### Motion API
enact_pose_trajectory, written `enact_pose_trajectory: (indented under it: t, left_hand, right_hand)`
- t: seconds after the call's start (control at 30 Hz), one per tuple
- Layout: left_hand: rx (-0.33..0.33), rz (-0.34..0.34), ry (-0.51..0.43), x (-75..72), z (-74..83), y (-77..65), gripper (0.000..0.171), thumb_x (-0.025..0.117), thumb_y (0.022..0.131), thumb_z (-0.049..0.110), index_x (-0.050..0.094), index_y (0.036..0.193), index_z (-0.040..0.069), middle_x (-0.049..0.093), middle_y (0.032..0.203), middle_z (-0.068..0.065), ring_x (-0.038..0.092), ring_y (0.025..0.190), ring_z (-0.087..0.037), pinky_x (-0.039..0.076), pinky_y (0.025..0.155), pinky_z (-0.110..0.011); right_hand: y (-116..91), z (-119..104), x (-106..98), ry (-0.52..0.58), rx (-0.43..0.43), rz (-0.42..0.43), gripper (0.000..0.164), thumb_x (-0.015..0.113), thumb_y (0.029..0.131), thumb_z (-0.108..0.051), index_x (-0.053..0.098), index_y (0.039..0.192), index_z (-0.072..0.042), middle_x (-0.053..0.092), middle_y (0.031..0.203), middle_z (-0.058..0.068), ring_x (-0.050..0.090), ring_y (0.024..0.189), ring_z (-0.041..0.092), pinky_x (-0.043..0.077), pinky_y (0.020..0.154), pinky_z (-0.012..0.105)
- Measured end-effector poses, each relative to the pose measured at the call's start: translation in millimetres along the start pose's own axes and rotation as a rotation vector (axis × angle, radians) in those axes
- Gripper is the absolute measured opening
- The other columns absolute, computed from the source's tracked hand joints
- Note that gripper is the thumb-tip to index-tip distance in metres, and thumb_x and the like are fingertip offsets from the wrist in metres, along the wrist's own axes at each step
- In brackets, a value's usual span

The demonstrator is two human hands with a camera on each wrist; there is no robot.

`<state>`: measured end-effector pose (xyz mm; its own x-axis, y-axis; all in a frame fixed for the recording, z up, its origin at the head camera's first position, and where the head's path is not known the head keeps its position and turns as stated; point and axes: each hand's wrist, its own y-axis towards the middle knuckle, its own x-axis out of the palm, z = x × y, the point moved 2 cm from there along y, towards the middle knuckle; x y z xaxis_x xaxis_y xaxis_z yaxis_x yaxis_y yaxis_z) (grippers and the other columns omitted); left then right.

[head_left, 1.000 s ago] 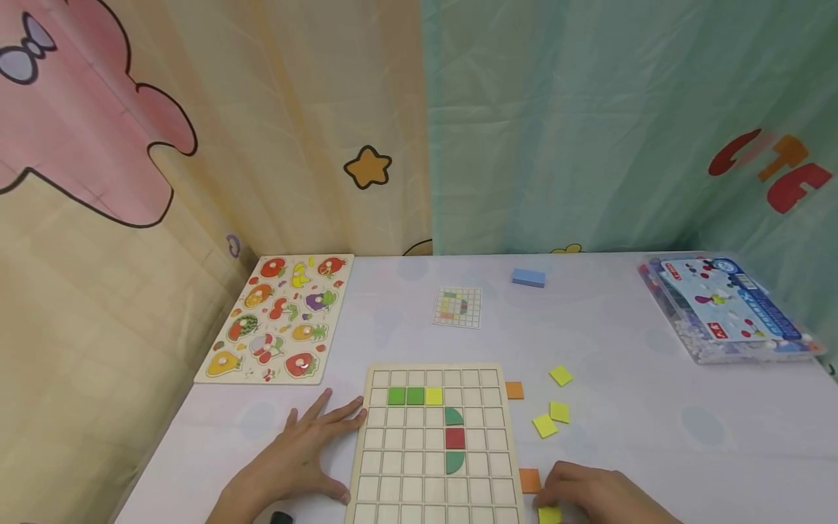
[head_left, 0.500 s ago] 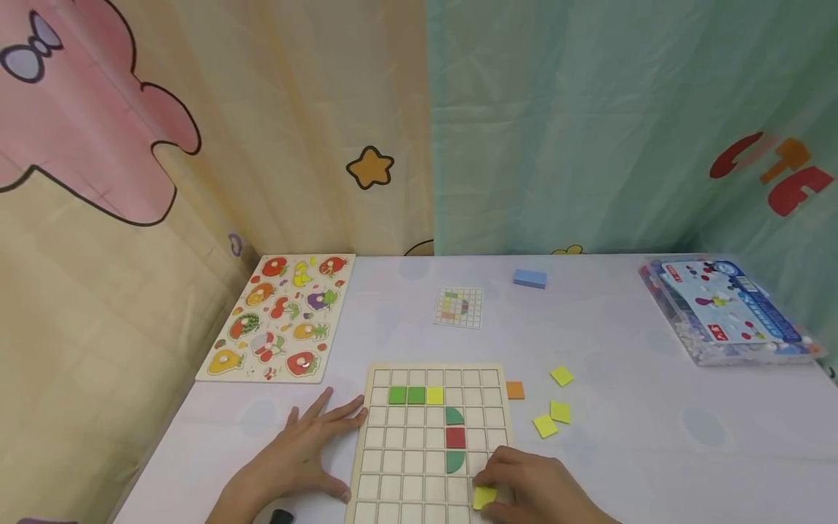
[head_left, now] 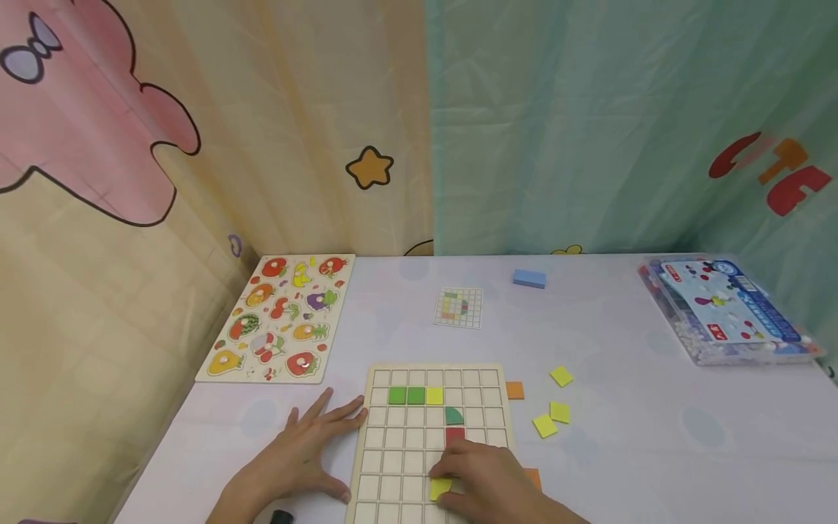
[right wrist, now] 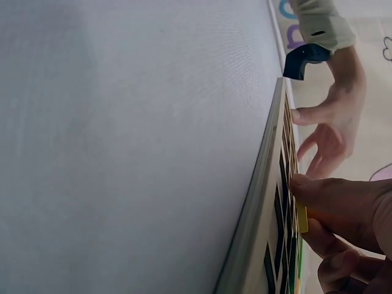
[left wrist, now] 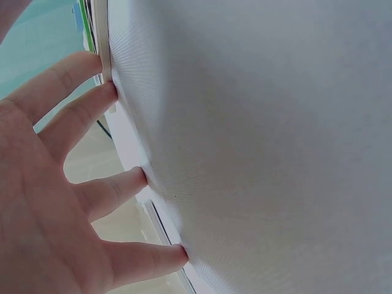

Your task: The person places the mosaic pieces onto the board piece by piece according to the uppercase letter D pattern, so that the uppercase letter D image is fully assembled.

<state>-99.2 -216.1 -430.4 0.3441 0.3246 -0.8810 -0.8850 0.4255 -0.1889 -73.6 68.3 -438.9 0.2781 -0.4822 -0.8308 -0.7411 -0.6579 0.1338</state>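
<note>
A wooden grid board (head_left: 393, 484) lies at the table's near edge. Set in its cells are two green square tiles (head_left: 406, 396), a yellow one beside them, a dark green curved tile (head_left: 454, 416) and a red square tile (head_left: 455, 434). My right hand (head_left: 487, 477) is over the board, pinching a yellow square tile (head_left: 440, 489) between thumb and fingers; in the right wrist view this tile (right wrist: 302, 218) is seen edge-on at the board. With fingers spread, my left hand (head_left: 294, 455) touches the board's left edge; the left wrist view shows its fingertips (left wrist: 139, 176) on the tablecloth and board.
Right of the board lie several yellow tiles (head_left: 545, 426) and orange tiles (head_left: 515, 391). Behind it are a small pattern card (head_left: 458, 307) and a blue block (head_left: 529, 279). A fruit puzzle board (head_left: 275, 316) stands back left, a clear plastic box (head_left: 727, 309) back right.
My right hand has picked up a yellow tile from the table right of the board and carried it left over the grid. The left hand has stayed in place.
</note>
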Motion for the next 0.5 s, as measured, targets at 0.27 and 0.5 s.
enact_pose_trajectory:
  t: [0.27, 0.5]
  left_hand:
    - [-0.006, -0.003, -0.002, 0.1, 0.0, 0.3, 0.108, 0.086, 0.047, 0.059, 0.053, 0.143, 0.022, 0.039, 0.155, 0.005, 0.016, 0.146, -0.046, 0.012, 0.096, -0.084]
    - [-0.019, -0.011, -0.005, 0.7, -0.3, 1.1, 0.108, 0.086, 0.047, 0.059, 0.052, 0.144, 0.023, 0.038, 0.155, 0.007, 0.015, 0.146, -0.044, 0.011, 0.097, -0.083]
  right_hand:
    - [6.5, -4.4, 3.7, 0.009, 0.103, -0.052, 0.025, 0.081, 0.073, -0.019, 0.077, 0.096, -0.025, 0.057, 0.090, -0.022, 0.055, 0.077, -0.006, 0.040, 0.057, 0.019]
    - [8.6, -5.1, 4.1, 0.001, 0.116, -0.058, 0.027, 0.081, 0.072, -0.018, 0.077, 0.098, -0.025, 0.057, 0.090, -0.022, 0.054, 0.076, -0.006, 0.039, 0.055, 0.020]
